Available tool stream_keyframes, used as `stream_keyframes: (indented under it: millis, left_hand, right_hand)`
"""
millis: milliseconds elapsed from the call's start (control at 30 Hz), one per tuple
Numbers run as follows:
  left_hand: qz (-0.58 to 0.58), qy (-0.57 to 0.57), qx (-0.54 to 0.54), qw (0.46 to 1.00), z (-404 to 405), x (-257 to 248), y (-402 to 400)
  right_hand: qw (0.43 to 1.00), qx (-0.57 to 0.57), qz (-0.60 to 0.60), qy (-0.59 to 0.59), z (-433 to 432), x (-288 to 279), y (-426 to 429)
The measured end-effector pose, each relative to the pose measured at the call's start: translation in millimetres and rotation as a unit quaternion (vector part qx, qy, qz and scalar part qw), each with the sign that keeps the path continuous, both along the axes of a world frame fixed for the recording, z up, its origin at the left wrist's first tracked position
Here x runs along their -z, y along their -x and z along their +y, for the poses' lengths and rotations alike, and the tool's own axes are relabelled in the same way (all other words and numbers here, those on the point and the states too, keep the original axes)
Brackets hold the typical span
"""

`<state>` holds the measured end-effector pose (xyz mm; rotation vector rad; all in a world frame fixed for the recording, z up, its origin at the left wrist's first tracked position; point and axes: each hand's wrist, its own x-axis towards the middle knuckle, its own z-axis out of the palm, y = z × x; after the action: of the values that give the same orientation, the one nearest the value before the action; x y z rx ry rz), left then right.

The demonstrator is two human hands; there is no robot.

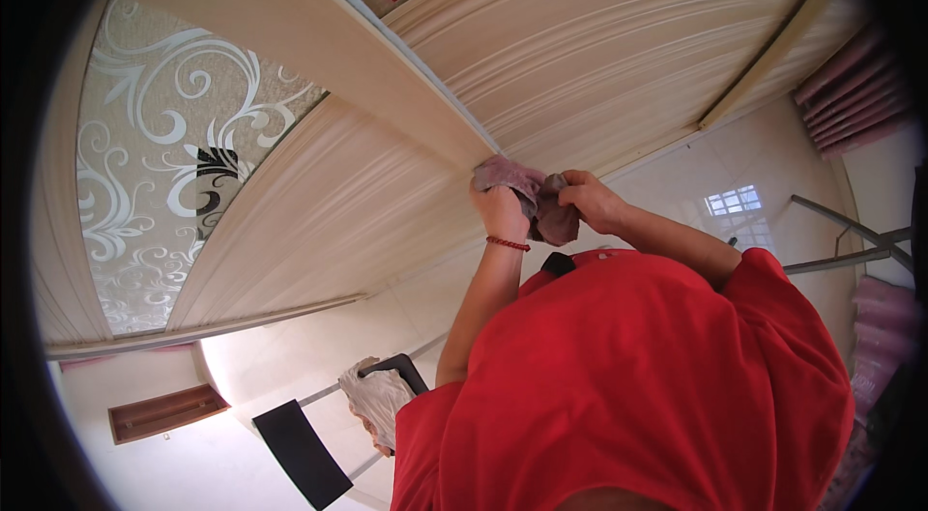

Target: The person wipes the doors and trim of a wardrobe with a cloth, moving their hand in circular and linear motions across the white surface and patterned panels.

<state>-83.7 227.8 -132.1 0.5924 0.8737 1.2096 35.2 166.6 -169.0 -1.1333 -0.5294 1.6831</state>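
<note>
My left hand [502,210], with a red bead bracelet at the wrist, grips a purple-grey cloth [510,174]. The cloth lies against the vertical edge of a pale wood-grain sliding door [406,105]. To the right, my right hand [596,203] pinches a bunched, hanging part of purple-grey fabric between thumb and fingers. Whether this is the same cloth or a second one, I cannot tell. Both hands are close together in front of my chest. Folds of the fabric hide some of my left fingers.
A patterned mirror panel [181,141] is set in the left door. Another wood-grain door panel [602,40] stands to the right. Below left is a folding frame with a black step [303,454] and a light cloth [377,395]. A grey metal frame [841,257] and pink curtain [855,98] are at right.
</note>
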Motion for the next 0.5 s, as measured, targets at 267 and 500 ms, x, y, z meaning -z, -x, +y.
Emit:
stream_keyframes:
  millis: [267, 500]
  left_hand:
    - [0.028, 0.030, -0.033, 0.999, 2, -2, -4]
    - [0.052, -0.006, -0.008, 0.999, 2, 2, 2]
  right_hand:
    - [1.000, 0.002, -0.024, -0.010, 0, 6, 0]
    - [1.000, 0.006, -0.013, -0.004, -2, -4, 3]
